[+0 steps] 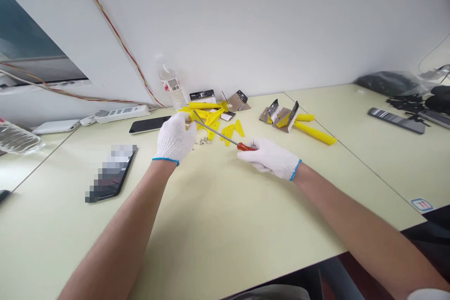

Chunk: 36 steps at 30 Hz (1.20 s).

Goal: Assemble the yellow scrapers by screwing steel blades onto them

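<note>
screwdriver (245, 147) tip at a yellow piece (194, 116), small metal bits (204, 141) loose nearby

we rated a slip as the main hazard. the shaft slanted toward the gloved left hand (176, 135), and a tip skating off the yellow piece could have jabbed the fingers; an off-line push or a weak pinch would have caused it. we also worried about the small metal bits, probably screws: they lay loose on the table (211, 225) just beside the left hand, where a careless brush could have scattered them.

the yellow piece sat at the left hand's fingertips, pinched between thumb and fingers and partly hidden by them. the gloved right hand (270, 157) was closed around the screwdriver's red handle; the shaft reached leftward and away from us, its tip at or very near the yellow piece. actual contact we could not confirm. flat yellow pieces (229, 131) lay between the two hands, around and beyond the shaft; a black phone (149, 124) lay just left of the left hand.
</note>
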Each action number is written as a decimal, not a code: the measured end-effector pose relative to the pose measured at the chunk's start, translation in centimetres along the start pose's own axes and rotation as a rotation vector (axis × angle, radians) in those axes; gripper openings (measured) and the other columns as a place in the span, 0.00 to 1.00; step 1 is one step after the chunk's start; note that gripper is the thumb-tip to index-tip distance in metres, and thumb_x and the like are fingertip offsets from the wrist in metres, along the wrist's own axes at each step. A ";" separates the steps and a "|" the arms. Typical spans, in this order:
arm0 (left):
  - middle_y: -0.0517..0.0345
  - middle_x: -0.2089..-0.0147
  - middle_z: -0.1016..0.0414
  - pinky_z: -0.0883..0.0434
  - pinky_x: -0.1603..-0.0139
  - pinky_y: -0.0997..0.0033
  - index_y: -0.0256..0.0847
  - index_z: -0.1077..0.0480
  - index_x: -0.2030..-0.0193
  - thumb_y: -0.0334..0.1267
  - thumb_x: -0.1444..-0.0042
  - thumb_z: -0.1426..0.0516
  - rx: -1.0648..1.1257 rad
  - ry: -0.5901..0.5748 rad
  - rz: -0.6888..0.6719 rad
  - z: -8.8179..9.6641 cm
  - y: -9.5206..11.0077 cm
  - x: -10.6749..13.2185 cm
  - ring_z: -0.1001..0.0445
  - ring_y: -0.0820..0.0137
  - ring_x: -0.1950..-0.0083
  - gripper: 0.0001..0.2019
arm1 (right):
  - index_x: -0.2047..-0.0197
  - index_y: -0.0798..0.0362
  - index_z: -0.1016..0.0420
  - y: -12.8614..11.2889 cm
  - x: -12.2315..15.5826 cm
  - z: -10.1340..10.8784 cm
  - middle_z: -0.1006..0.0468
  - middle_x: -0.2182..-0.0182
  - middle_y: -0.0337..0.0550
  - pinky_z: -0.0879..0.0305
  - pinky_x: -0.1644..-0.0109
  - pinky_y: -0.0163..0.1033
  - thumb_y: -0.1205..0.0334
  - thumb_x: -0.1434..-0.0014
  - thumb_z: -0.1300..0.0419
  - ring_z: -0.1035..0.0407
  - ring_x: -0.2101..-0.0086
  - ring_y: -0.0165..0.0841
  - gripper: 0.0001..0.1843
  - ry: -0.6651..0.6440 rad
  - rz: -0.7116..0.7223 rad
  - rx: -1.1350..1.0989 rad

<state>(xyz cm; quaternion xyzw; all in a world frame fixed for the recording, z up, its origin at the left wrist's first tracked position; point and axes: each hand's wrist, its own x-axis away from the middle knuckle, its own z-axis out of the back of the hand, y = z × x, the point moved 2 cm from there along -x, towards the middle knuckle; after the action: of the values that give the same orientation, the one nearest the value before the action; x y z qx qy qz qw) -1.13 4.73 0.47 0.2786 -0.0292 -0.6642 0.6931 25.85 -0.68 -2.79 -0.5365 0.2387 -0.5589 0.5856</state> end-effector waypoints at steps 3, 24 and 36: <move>0.46 0.48 0.15 0.23 0.46 0.54 0.42 0.23 0.50 0.40 0.33 0.44 -0.013 0.009 -0.013 0.0 -0.1 0.0 0.17 0.52 0.48 0.11 | 0.62 0.57 0.27 0.8 -0.5 0.3 0.24 0.67 0.43 0.46 0.65 0.33 0.50 0.38 0.28 0.36 0.70 0.27 0.19 0.419 0.273 0.311; 0.49 0.51 0.15 0.22 0.50 0.58 0.42 0.24 0.53 0.40 0.33 0.43 0.054 -0.015 0.003 -0.1 -0.1 -0.1 0.16 0.56 0.52 0.08 | 0.58 0.56 0.20 0.7 0.2 -0.4 0.24 0.67 0.46 0.47 0.63 0.36 0.41 0.28 0.39 0.35 0.68 0.32 0.24 0.441 0.377 0.442; 0.48 0.51 0.15 0.23 0.49 0.57 0.41 0.24 0.53 0.40 0.32 0.43 0.038 -0.021 -0.009 0.2 0.3 0.0 0.17 0.55 0.50 0.08 | 0.60 0.56 0.24 0.8 -0.1 -0.2 0.22 0.64 0.44 0.46 0.61 0.36 0.48 0.34 0.31 0.33 0.66 0.31 0.18 0.606 0.358 0.439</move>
<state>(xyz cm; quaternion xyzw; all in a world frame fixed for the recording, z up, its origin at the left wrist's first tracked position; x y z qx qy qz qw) -0.99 4.61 0.78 0.2845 -0.0479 -0.6695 0.6845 25.98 -0.78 -3.57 -0.1597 0.3650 -0.6185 0.6773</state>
